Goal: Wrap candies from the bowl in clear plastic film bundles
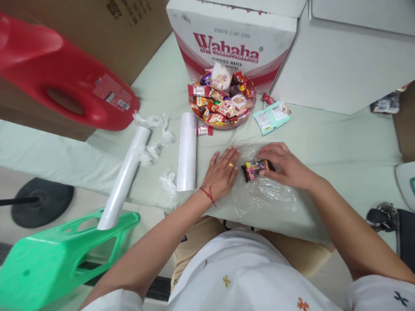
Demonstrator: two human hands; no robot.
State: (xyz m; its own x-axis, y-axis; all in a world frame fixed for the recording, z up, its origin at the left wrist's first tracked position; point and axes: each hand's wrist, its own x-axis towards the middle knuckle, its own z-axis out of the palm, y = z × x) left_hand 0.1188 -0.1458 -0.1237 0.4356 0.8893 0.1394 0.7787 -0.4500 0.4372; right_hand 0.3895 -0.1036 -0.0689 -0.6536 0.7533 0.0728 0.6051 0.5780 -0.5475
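The pale green tabletop (340, 138) carries one carton (269, 32) reading "Wahaha" and "PURIFIED WATER", its lower print partly hidden behind a heaped bowl (227, 125) of sweets too overlapped to count. One red jug (97, 80) is cut off at left, its label illegible. Two white rolls (187, 151) lie left of one crumpled clear sheet (269, 198). The right hand (285, 166) has thumb and fingers closed on a yellow-and-pink wrapped snack (254, 169) over the sheet; the left hand (222, 175) presses flat beside it, unclamped.
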